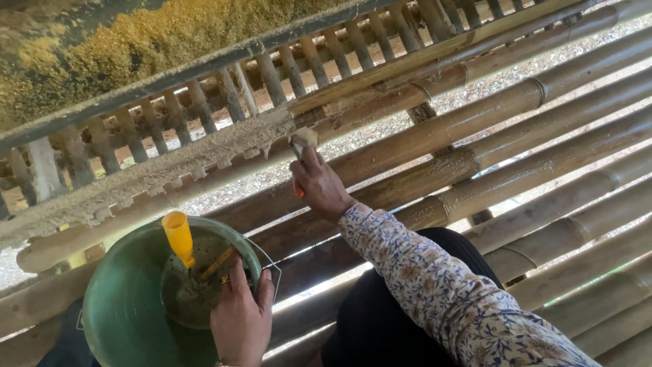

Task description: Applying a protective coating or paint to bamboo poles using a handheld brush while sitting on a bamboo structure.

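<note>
My right hand (319, 185), in a floral sleeve, grips a brush (302, 143) with an orange handle. Its pale bristle end presses against the crusted edge of a slatted wooden rail (170, 170). My left hand (239, 316) holds the rim of a green plastic bucket (119, 306) at the lower left. Inside the bucket lie muddy residue, a yellow-handled tool (179, 236) standing upright, and a brown stick (216, 264).
Thick bamboo poles (516, 149) run diagonally under me as a floor, with gaps showing gravel ground below. Yellow-brown grain or feed (156, 41) fills the trough behind the slats at the top left. My dark-clothed knee (380, 319) rests at the bottom centre.
</note>
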